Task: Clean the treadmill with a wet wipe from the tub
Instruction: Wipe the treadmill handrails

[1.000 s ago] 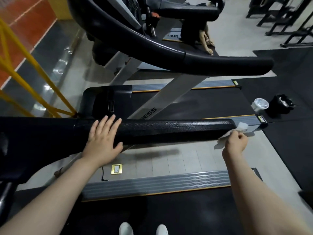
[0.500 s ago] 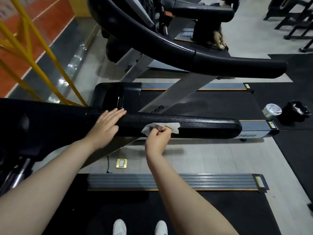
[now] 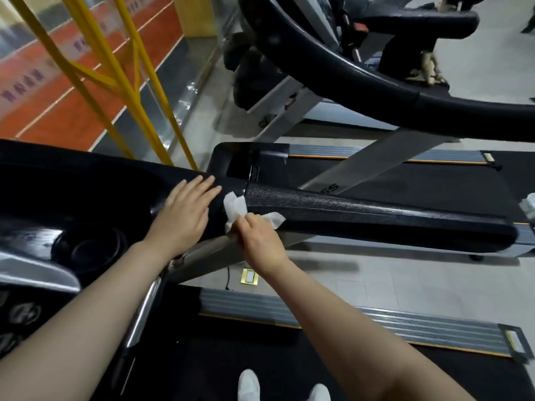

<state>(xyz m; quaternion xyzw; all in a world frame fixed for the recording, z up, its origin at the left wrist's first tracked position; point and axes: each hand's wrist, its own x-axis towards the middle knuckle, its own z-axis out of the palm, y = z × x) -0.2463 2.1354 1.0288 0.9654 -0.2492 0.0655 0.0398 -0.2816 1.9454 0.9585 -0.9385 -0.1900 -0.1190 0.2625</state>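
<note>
Fingers (image 3: 199, 186) of the left hand (image 3: 185, 215) are spread flat and pressed on the glossy black console end of the handrail (image 3: 376, 209), nothing gripped. Right hand (image 3: 257, 238) is clenched around a crumpled white wipe (image 3: 236, 206), held against the handrail at frame centre, just beside the left hand. Wipe ends are seen sticking out above and to the right of the fist. Textured handrail is run toward the right edge, where a white tub (image 3: 528, 205) is partly cut off. White shoes (image 3: 249, 384) are visible at bottom centre on the dark belt (image 3: 202, 371).
</note>
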